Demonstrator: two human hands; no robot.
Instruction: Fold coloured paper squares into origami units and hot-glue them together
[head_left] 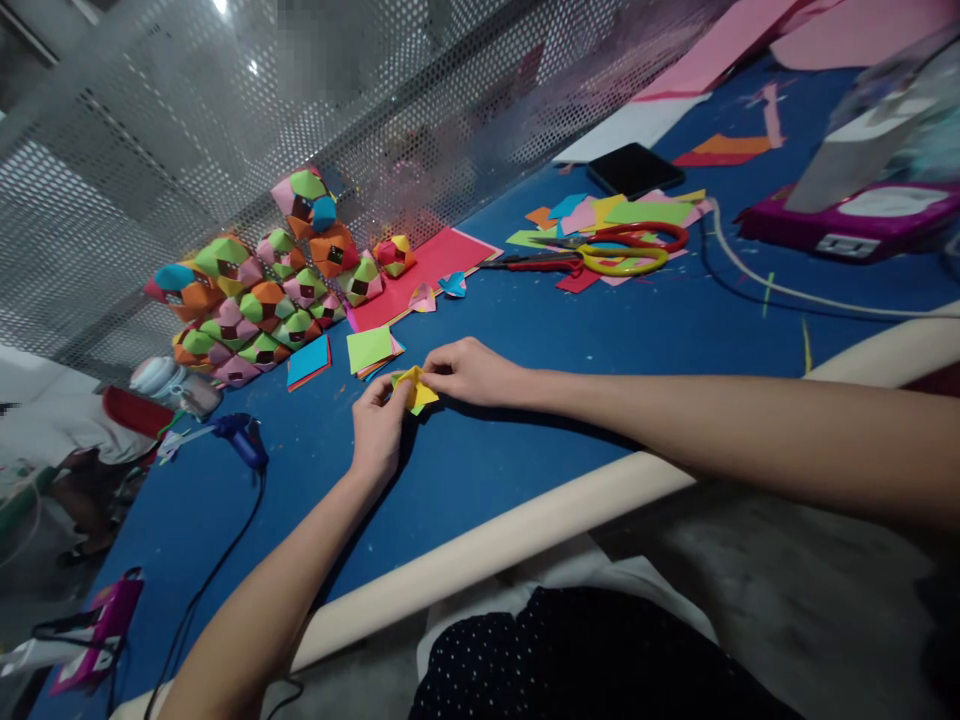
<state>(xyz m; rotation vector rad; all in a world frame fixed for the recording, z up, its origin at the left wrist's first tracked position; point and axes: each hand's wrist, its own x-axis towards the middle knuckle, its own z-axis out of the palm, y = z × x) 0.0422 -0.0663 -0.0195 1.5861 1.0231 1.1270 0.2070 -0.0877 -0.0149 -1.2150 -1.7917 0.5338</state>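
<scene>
Between my two hands is a small folded yellow and green paper piece (421, 391), just above the blue table. My left hand (379, 424) pinches it from the left. My right hand (474, 372) has its thumb and fingers pressed together at the paper's right edge; whether they grip it I cannot see for certain. Just beyond lie a stack of square papers with green on top (370, 348) and a stack with blue on top (309, 361). Two small folded pieces, one pink (422, 298) and one blue (453, 285), rest farther back.
Folded paper balls (262, 305) are piled against the perforated metal panel (420, 110). Scissors (630, 250) lie on paper scraps at the back, near a black phone (635, 170). A blue glue gun (241, 438) with a cord sits left; purple power strips (855, 222) stand at the sides.
</scene>
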